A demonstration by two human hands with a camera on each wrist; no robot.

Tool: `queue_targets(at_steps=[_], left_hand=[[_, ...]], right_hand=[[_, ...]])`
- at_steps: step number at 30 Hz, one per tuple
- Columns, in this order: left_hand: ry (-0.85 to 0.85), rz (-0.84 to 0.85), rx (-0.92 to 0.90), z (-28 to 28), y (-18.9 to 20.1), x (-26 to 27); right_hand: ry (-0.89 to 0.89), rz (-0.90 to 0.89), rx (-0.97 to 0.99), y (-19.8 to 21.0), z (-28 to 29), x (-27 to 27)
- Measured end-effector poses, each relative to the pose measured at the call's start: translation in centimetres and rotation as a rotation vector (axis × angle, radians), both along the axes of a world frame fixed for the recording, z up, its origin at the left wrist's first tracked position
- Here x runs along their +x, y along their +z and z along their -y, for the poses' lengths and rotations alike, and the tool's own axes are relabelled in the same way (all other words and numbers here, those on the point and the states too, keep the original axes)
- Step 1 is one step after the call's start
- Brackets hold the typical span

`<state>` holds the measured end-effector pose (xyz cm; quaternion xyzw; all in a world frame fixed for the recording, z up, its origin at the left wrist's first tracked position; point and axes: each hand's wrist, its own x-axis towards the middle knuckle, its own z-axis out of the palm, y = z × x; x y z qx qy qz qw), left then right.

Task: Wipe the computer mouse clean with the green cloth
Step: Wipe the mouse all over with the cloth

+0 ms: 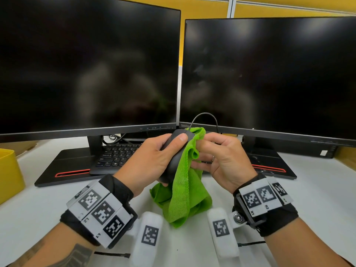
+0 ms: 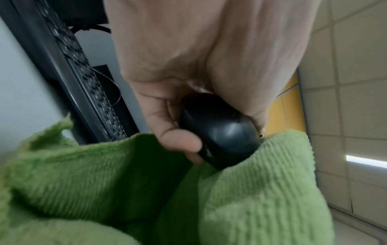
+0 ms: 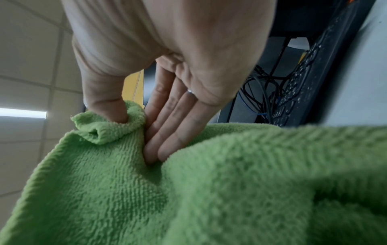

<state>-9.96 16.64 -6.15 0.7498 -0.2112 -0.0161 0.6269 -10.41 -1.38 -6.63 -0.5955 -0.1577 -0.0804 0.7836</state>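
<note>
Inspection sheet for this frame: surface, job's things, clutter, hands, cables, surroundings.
Surface: white desk.
Job's things: black mouse lifted off the desk; green cloth against its side, the rest hanging.
Clutter: yellow box at left; keyboard.
Hands: left hand grips the mouse; right hand pinches the cloth, its fingers pressing it.
Cables: mouse cable arcs upward; tangle behind the keyboard.
Surroundings: two dark monitors, yellow partition.

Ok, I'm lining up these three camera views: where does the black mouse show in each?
Head: mouse at centre, gripped by the left hand.
Left wrist: centre-right, below the palm.
Right wrist: not visible.
Shared landmark: the green cloth.
</note>
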Motion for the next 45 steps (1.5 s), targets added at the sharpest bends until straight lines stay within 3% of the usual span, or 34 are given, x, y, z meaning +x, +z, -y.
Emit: queue_targets(at_steps=[13,21,33,45], left_hand=[[-0.084,-0.019,-0.044,0.1,0.3,-0.5],[-0.080,-0.113,-0.187,0.1,0.2,-0.2],[-0.044,0.003,-0.012,0.1,0.4,-0.4],[0.002,-0.010,-0.044,0.4,-0.3,0.2]], right_hand=[[0.074,-0.065,0.125,-0.1,0.3,0.1],[0.238,-0.020,0.166,-0.2,0.6,0.2],[0.075,-0.050,0.077,0.1,0.1,0.1],[0.162,-0.073,0.078,-0.3,-0.6,0.2]])
